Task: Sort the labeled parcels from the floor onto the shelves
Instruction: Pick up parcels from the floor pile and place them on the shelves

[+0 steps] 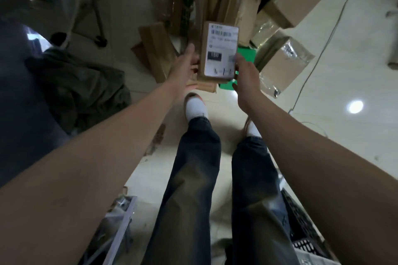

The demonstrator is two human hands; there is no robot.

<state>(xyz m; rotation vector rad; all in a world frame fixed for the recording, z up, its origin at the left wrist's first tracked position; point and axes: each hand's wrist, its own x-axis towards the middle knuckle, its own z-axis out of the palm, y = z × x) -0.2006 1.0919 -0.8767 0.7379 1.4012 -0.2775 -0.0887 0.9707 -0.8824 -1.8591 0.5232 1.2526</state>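
At the centre of the frame, the left hand (187,64) and the right hand (244,75) hold a labeled parcel (218,50) by its two sides, label up, above the pile of boxes (215,0) on the floor (333,92). It looks like the label-reading step; next, I judge, comes carrying it to the matching shelf, which is out of view.

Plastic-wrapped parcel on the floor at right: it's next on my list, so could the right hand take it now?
Probably not yet: the right hand and left hand both hold the labeled box. Nothing lies on the plastic-wrapped parcel itself.
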